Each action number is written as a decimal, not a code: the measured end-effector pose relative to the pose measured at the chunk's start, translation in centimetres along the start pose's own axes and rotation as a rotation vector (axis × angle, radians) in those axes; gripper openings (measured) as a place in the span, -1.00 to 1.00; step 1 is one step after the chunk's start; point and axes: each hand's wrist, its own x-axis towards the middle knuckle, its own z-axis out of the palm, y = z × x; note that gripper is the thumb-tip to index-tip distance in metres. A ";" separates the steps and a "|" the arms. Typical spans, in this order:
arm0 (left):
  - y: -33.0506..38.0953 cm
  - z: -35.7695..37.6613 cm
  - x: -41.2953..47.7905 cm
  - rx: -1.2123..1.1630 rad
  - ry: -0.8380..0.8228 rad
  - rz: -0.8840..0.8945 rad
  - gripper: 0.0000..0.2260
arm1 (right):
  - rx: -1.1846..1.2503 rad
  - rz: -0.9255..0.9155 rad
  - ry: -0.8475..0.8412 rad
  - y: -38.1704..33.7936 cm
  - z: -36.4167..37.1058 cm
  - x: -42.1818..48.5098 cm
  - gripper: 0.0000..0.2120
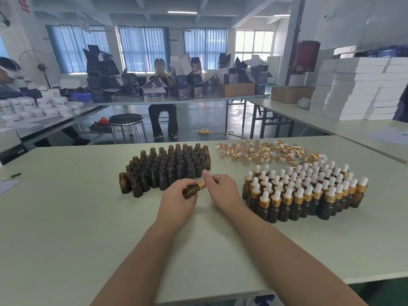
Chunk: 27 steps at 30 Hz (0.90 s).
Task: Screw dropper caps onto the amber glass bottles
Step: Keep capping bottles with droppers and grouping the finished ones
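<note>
The left hand (pixel 176 197) grips the tipped bottle (pixel 189 191); its gold cap (pixel 201 185) points at the right hand (pixel 221 187), whose fingers' hold I cannot tell.

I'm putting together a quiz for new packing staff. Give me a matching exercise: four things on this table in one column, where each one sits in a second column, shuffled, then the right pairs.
Things
1. open amber bottles
2. capped bottles
3. loose dropper caps
4. tilted bottle

Places
A. scattered at the far right of the table
B. gripped in the left hand
C. standing in a block at the near right
D. standing in a block just beyond the left hand

Pairs: 1-D, 2-C, 3-A, 4-B
</note>
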 end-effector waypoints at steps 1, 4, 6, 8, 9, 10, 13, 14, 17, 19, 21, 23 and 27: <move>0.0 0.0 0.0 0.001 0.001 0.001 -0.71 | 0.004 0.007 0.002 -0.1 0.0 0.0 -0.45; 0.0 0.0 0.0 0.009 0.004 0.003 -0.71 | 0.022 0.041 -0.011 -0.3 0.0 0.0 -0.43; 0.1 0.0 0.0 0.022 0.003 -0.002 -0.72 | 0.027 0.041 -0.014 -0.3 0.1 -0.1 -0.50; 0.1 0.0 0.0 0.032 0.001 -0.010 -0.72 | 0.031 0.040 -0.002 -0.3 0.1 -0.2 -0.59; 0.1 0.0 0.0 0.034 0.000 -0.013 -0.72 | 0.037 0.049 -0.001 -0.3 0.1 -0.2 -0.65; 0.1 0.0 0.0 0.034 0.001 -0.016 -0.73 | 0.043 0.058 -0.009 -0.2 0.1 -0.1 -0.71; 0.1 0.0 0.0 0.021 0.000 -0.018 -0.73 | 0.055 0.063 -0.039 -0.1 0.0 -0.1 -0.81; 0.1 0.0 0.0 0.020 -0.003 -0.018 -0.73 | 0.060 0.059 -0.038 -0.1 0.0 -0.1 -0.81; 0.0 0.0 0.1 0.026 -0.007 -0.021 -0.72 | 0.059 0.059 -0.029 0.0 0.1 0.0 -0.76; 0.0 0.0 0.1 0.027 -0.013 -0.024 -0.72 | 0.041 0.057 -0.022 0.0 0.2 0.1 -0.69; 0.0 0.0 0.1 0.023 -0.016 -0.022 -0.72 | 0.024 0.043 -0.023 0.1 0.2 0.1 -0.62; 0.0 0.0 0.0 0.024 -0.022 -0.015 -0.72 | 0.015 0.033 -0.027 0.1 0.2 0.0 -0.58; -0.1 0.0 0.1 0.012 -0.012 0.000 -0.73 | 0.030 0.032 -0.015 -0.2 0.1 -0.1 -0.52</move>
